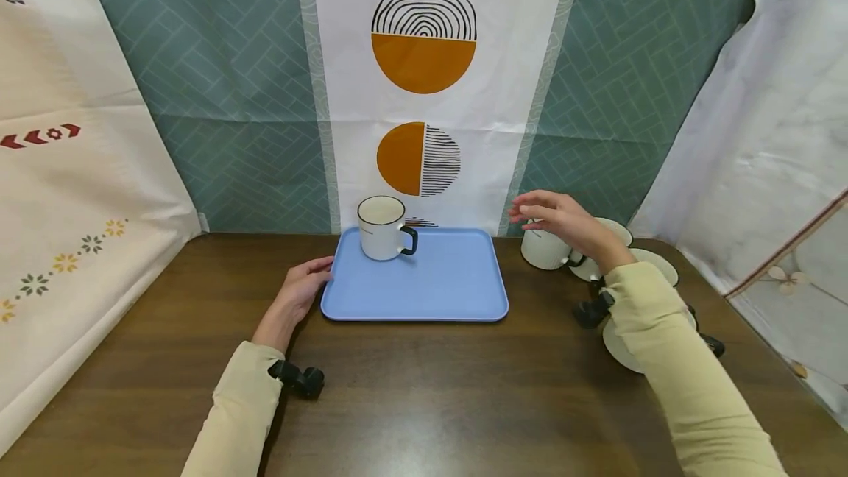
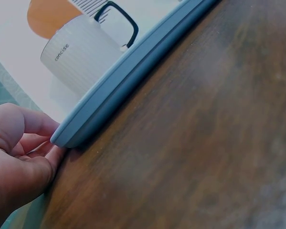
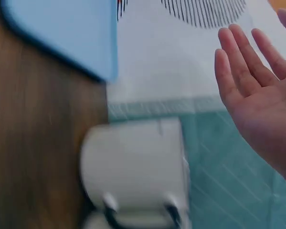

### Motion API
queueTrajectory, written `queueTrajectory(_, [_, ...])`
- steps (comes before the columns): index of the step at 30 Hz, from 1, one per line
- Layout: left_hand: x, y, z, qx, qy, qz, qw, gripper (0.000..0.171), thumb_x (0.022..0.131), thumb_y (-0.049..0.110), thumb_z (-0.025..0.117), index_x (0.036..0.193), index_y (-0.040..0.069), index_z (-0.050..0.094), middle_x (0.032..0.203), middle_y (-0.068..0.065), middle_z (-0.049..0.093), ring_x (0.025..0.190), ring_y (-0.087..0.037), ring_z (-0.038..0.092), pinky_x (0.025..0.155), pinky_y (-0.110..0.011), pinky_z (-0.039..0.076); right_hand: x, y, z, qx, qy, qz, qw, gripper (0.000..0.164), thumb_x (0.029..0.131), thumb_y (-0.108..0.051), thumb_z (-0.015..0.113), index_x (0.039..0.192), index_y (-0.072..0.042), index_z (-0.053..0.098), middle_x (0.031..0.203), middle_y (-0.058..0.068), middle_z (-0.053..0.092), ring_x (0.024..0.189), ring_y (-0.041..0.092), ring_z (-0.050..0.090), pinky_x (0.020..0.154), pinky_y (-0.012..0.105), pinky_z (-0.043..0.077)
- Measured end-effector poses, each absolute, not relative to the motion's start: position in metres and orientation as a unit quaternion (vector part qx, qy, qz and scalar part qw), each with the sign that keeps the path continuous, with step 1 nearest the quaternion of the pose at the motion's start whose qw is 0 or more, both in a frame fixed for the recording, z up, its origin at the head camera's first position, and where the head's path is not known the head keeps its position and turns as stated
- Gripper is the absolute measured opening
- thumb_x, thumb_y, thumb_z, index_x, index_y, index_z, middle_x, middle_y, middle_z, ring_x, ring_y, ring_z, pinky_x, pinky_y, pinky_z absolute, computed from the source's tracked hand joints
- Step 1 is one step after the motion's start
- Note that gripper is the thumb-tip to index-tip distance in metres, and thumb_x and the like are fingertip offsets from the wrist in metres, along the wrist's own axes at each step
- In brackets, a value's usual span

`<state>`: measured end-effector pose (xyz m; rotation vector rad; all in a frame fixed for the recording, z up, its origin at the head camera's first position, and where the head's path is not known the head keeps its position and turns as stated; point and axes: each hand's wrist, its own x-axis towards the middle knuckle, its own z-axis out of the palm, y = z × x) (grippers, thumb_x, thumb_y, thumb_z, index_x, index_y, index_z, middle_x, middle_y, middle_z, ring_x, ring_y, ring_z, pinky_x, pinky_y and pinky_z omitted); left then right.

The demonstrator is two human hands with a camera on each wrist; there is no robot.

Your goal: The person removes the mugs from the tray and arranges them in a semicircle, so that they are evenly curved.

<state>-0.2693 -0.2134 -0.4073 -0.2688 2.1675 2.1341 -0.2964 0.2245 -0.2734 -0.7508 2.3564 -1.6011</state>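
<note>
A white ribbed mug with a black handle and dark rim stands upright at the back left of the light blue tray. "Concise" is printed on this mug in the left wrist view. My left hand touches the tray's left edge with its fingertips, the fingers loosely bent. Beyond the tray's right side, a second white mug stands on the table, partly covered by my right hand. That hand is above the mug, apart from it, its fingers spread in the right wrist view and holding nothing.
Several white round pieces with dark rims, including one at the right and one nearer, lie around and behind my right forearm, partly hidden. A patterned cloth hangs just behind the brown table.
</note>
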Motion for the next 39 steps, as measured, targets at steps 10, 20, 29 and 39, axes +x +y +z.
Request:
queueTrajectory(10, [-0.27, -0.22, -0.408, -0.09, 0.709, 0.698, 0.045, 0.048, 0.099, -0.004, 0.042, 0.146, -0.008, 0.033, 0.15, -0.026, 0.029, 0.138, -0.03, 0.029, 0.113, -0.04, 0.024, -0.326, 0.133, -0.314, -0.188, 0.791, -0.572, 0.107, 0.038, 0.098, -0.015, 0.055, 0.128, 0.008, 0.051, 0.124, 0.025, 0.057, 0.112, 0.035, 0.056, 0.099, 0.044, 0.044])
queueTrajectory(20, [-0.272, -0.219, -0.411, -0.068, 0.715, 0.695, 0.035, 0.048, 0.098, -0.005, 0.042, 0.144, -0.01, 0.033, 0.149, -0.027, 0.032, 0.137, -0.03, 0.03, 0.112, -0.04, 0.026, -0.336, 0.078, -0.344, -0.143, 0.79, -0.59, 0.085, 0.035, 0.096, -0.018, 0.06, 0.121, 0.006, 0.059, 0.115, 0.018, 0.061, 0.108, 0.035, 0.056, 0.096, 0.041, 0.047])
queueTrajectory(29, [-0.27, -0.219, -0.41, -0.073, 0.716, 0.693, 0.039, 0.047, 0.098, -0.005, 0.041, 0.144, -0.01, 0.034, 0.148, -0.027, 0.033, 0.136, -0.03, 0.031, 0.112, -0.04, 0.026, -0.34, 0.042, -0.369, -0.128, 0.78, -0.609, 0.063, 0.034, 0.092, -0.023, 0.067, 0.111, 0.005, 0.064, 0.107, 0.015, 0.066, 0.102, 0.028, 0.06, 0.092, 0.036, 0.048])
queueTrajectory(39, [-0.27, -0.214, -0.41, -0.07, 0.713, 0.697, 0.038, 0.047, 0.098, -0.005, 0.042, 0.144, -0.01, 0.035, 0.148, -0.028, 0.034, 0.136, -0.03, 0.032, 0.112, -0.04, 0.026, -0.34, 0.025, -0.377, -0.146, 0.758, -0.635, 0.041, 0.022, 0.09, -0.012, 0.069, 0.098, 0.008, 0.068, 0.089, 0.013, 0.07, 0.084, 0.023, 0.067, 0.085, 0.035, 0.053])
